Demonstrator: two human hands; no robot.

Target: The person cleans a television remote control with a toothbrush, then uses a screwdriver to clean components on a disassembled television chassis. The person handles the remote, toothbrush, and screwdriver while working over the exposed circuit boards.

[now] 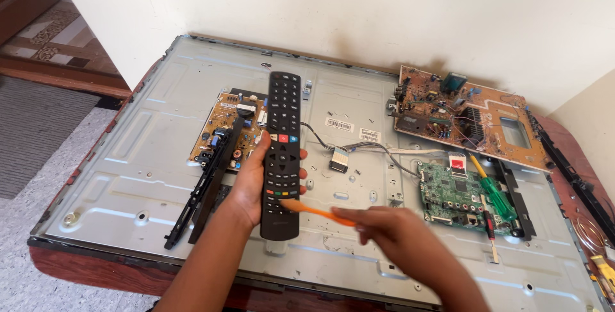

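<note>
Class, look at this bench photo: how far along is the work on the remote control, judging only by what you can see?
Done: nothing on the remote control looks opened; its case appears whole, buttons in place. In hand: the left hand holds it upright while the right hand sets an orange pry tool at its lower right edge. Left: any separating of the case, since no gap shows.

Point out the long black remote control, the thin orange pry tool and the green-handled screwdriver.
Long black remote control (282, 126): head view, upper button face.
Thin orange pry tool (311, 210): head view, mid blade.
Green-handled screwdriver (498, 198): head view, handle.
</note>
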